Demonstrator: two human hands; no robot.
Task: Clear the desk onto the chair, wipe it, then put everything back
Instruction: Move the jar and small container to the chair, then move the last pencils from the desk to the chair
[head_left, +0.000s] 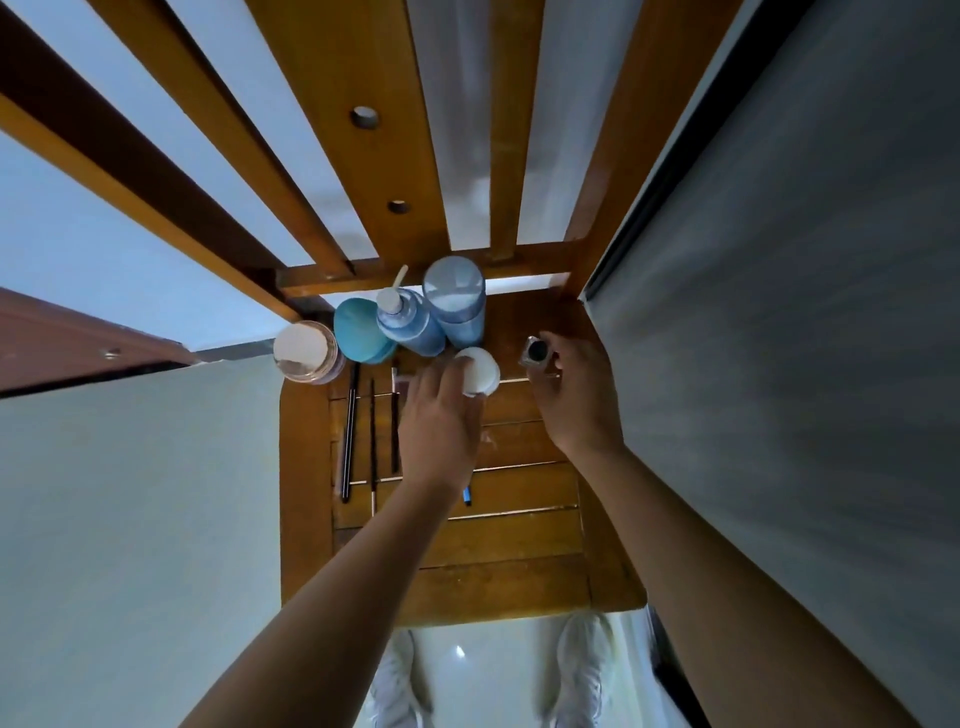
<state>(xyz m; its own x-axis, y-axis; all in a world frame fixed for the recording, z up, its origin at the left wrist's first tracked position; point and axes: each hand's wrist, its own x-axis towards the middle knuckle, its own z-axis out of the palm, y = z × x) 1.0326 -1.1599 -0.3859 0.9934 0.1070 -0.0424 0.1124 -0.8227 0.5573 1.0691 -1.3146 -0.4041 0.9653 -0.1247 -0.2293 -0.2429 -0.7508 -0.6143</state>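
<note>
The chair is of brown varnished wood, with a slatted seat and a slatted back, and it is seen from above. The things from the desk stand and lie on its seat, mostly toward 12 o'clock, near the back.

The white jar is small, round and low, with a smooth lid. It lies at 1 o'clock from the left hand, under the fingertips. This hand grips it from the near side, with fingers bent over the lid and one finger below its edge. The dark-capped pot is small, of clear glass with a black top. It is at 10 o'clock from the right hand, which pinches it between thumb and curled fingers. I cannot tell if the pot touches the seat.

There are two blue bottles. The pump bottle has a white pump head, and the capped bottle stands just beside it at 3 o'clock, taller and wider. One teal round case leans at 9 o'clock of the pump bottle. One clear jar with a white lid stands at the seat's far left corner, touching or almost touching the case.

Three thin sticks lie side by side at 9 o'clock of the left hand: a black pen, a brown brush and a shorter dark stick. A fourth, a blue pen tip, shows from under the left wrist.

Two white shoes stand on the pale floor at 6 o'clock of the seat.
</note>
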